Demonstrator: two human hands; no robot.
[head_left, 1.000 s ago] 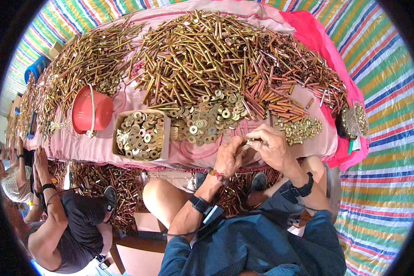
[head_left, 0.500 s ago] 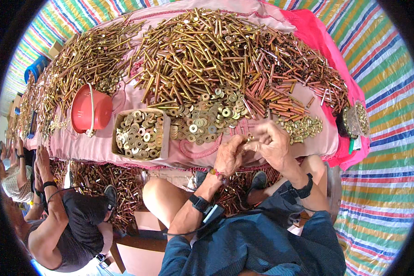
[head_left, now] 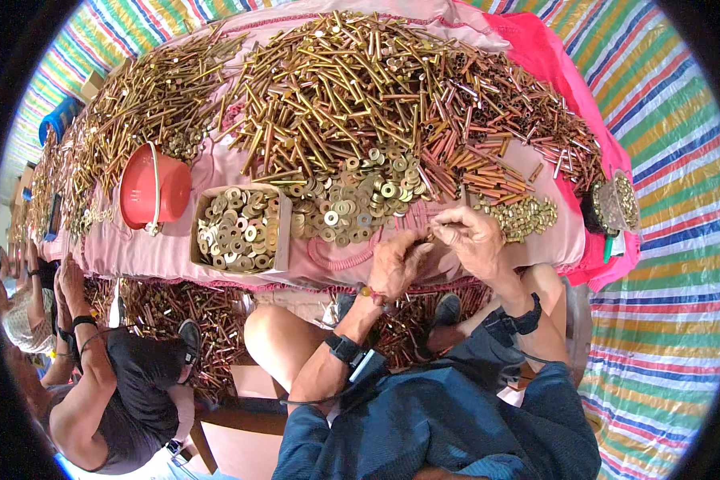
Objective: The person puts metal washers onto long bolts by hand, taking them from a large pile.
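Note:
My left hand [head_left: 396, 266] and my right hand [head_left: 474, 240] are close together above the front edge of the pink cloth. The left hand's thumb and fingers are curled together. My right hand pinches with thumb and forefinger beside the left fingertips. Something small and brass-coloured seems to be between them, too small to make out. Just left of the hands lie loose flat washers [head_left: 346, 204]. To the right is a pile of small brass-coloured nuts [head_left: 528, 218]. Beyond the hands lie coppery metal tubes [head_left: 488, 172] and a heap of long yellowish bolts [head_left: 336, 88].
An open cardboard box of washers [head_left: 282, 232] and a red bucket [head_left: 156, 192] stand to the left. A clear tub of small brass parts [head_left: 618, 204] sits at the right corner. More metal rods [head_left: 208, 328] lie below the table. A co-worker [head_left: 96, 384] sits at left.
My two hands have drawn slightly apart. The left hand shifted a little left and its fingers loosened, while the right hand turned its pinch toward it.

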